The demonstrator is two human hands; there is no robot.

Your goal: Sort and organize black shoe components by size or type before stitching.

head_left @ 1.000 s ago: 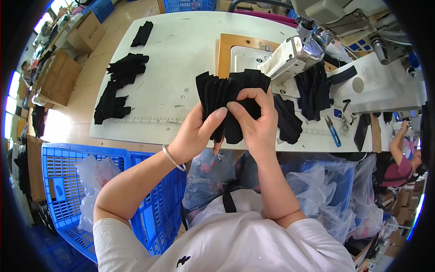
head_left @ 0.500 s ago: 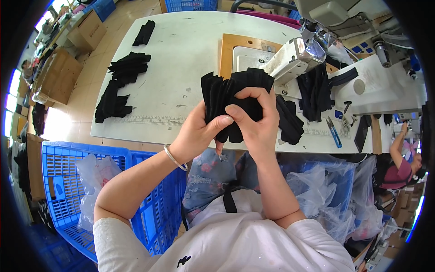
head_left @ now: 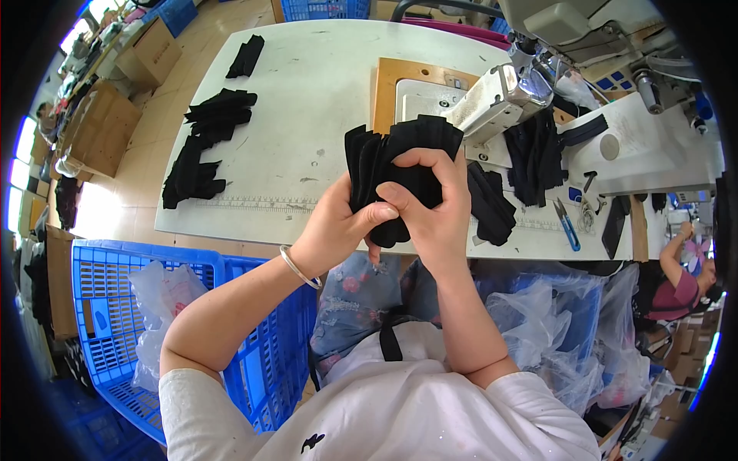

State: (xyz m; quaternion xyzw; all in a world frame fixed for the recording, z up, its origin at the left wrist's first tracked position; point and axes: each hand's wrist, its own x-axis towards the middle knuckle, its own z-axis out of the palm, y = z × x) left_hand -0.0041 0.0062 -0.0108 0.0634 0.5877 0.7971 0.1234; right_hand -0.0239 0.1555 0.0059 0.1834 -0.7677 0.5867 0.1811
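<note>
A thick bundle of black fabric strips is gripped between my two hands above the table's front edge. My left hand closes round its left side, thumb across the front. On the right, my right hand is curled over the bundle, with its thumb and index finger bent toward each other. My two thumbs meet at the bundle's near face. The strips fan out upward, and their lower part is partly covered by my hands. Just right of my right hand lies another stack of black strips on the table.
A sewing machine stands behind my hands at the right. Black strip piles lie along the left of the white table. Blue snips rest near the front edge. Blue crates and plastic bags flank me.
The bundle has shifted very slightly to the right at its left side, and its strips lie closer together. Both hands keep their hold, with my right fingers moved a little left.
</note>
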